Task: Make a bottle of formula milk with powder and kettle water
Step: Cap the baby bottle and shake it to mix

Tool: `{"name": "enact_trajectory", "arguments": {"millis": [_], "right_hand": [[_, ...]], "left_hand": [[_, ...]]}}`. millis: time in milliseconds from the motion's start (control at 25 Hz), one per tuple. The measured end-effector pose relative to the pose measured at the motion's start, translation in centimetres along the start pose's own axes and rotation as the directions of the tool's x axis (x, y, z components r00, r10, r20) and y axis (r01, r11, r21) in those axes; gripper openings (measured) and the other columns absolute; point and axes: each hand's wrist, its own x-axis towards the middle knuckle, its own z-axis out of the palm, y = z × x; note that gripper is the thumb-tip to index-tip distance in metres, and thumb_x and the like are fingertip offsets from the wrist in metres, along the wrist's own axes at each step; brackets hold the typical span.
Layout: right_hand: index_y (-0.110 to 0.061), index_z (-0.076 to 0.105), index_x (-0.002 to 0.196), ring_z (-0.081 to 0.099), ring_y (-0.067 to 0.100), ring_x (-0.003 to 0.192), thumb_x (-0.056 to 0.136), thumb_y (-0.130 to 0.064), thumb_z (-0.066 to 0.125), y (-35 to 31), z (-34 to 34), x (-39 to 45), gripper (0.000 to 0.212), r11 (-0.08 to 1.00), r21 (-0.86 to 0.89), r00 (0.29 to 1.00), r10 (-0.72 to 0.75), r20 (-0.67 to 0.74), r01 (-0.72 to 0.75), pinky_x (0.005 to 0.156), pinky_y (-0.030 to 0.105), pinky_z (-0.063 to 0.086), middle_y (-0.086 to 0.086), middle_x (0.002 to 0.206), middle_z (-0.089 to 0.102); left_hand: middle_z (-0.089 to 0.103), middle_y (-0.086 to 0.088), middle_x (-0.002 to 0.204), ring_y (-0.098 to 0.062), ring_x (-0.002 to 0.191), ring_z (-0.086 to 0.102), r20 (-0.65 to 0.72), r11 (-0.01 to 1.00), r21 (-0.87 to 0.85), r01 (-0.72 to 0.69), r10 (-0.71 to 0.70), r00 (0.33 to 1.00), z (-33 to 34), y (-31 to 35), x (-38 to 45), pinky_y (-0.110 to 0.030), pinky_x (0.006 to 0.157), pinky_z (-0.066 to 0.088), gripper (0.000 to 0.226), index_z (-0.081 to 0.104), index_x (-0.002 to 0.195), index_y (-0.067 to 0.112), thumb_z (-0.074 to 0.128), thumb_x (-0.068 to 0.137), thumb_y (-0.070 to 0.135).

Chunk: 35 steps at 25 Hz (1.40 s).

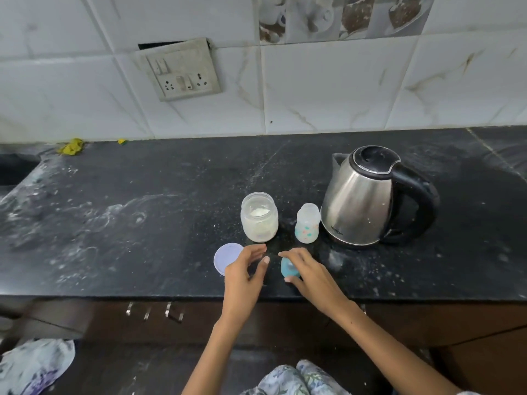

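Two bare hands over dark counter (pixel 114 223), near front edge. Left hand (pixel 245 269): fingers spread and curved, holding nothing, just right of the lavender lid (pixel 225 256) lying flat. Right hand (pixel 306 269): fingers and thumb closed around the teal bottle cap (pixel 288 269), which sits on the counter. Powder jar (pixel 259 216): open, upright, white powder low inside, just behind the left hand. Baby bottle (pixel 307 223): uncapped, upright, between jar and steel kettle (pixel 368 198), close beside the kettle. Kettle lid closed, handle pointing right.
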Motion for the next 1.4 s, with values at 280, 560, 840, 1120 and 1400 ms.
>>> {"name": "enact_trajectory", "arguments": {"millis": [280, 560, 840, 1120, 1400], "right_hand": [[-0.015, 0.052, 0.131, 0.054, 0.016, 0.115, 0.084, -0.001, 0.07, 0.6, -4.9, -1.3, 0.053, 0.986, 0.12, 0.934, 0.148, -0.326, -0.115, 0.096, 0.032, 0.05, 0.006, 0.131, 0.05], [-0.018, 0.058, 0.13, 0.05, 0.013, 0.121, 0.084, 0.001, 0.07, 1.3, -7.7, -2.7, 0.051, 0.973, 0.142, 0.888, 0.223, -0.402, -0.18, 0.103, 0.026, 0.042, 0.003, 0.132, 0.05], [-0.028, 0.053, 0.13, 0.051, 0.011, 0.118, 0.084, -0.003, 0.071, 1.4, -9.5, -2.7, 0.055, 0.959, 0.236, 0.874, 0.247, -0.418, -0.157, 0.101, 0.035, 0.049, -0.005, 0.128, 0.052], [-0.024, 0.044, 0.125, 0.063, 0.01, 0.112, 0.081, -0.007, 0.075, -1.3, -14.5, -0.5, 0.056, 0.764, 0.644, 0.863, 0.302, -0.405, 0.034, 0.087, 0.02, 0.054, 0.002, 0.126, 0.061], [-0.026, 0.058, 0.123, 0.068, 0.014, 0.105, 0.074, -0.021, 0.072, -3.7, -18.9, 2.2, 0.051, 0.491, 0.869, 0.932, 0.281, -0.228, 0.065, 0.078, 0.023, 0.057, 0.0, 0.115, 0.071]], "left_hand": [[0.039, 0.005, 0.144, -0.002, 0.133, 0.035, 0.231, 1.0, -0.031, -0.004, 0.011, 0.973, 5.2, 1.2, 3.9, -0.009, 0.105, 0.027, 0.063, 0.029, 0.144, 0.014, 0.06, 0.091, 0.028], [0.054, 0.007, 0.126, -0.012, 0.118, 0.053, 0.217, 0.995, -0.095, -0.015, 0.036, 0.976, 9.5, 0.4, 8.4, -0.003, 0.089, 0.038, 0.061, 0.044, 0.131, 0.017, 0.074, 0.078, 0.011], [0.064, 0.007, 0.118, -0.011, 0.112, 0.059, 0.207, 0.978, -0.21, 0.009, 0.035, 0.978, 9.1, 0.6, 8.6, -0.032, 0.097, 0.048, 0.047, 0.056, 0.118, 0.021, 0.078, 0.077, 0.026], [0.067, -0.002, 0.122, -0.018, 0.117, 0.06, 0.533, 0.879, -0.449, 0.161, 0.119, 0.838, 4.0, 6.4, 8.8, -0.022, 0.091, 0.049, 0.037, 0.059, 0.125, 0.021, 0.062, 0.089, 0.031], [0.057, -0.02, 0.132, -0.037, 0.126, 0.051, 0.612, 0.776, -0.572, 0.265, 0.188, 0.768, 1.5, 9.1, 9.1, -0.053, 0.11, 0.035, 0.055, 0.054, 0.13, 0.012, 0.066, 0.085, 0.04]]}}
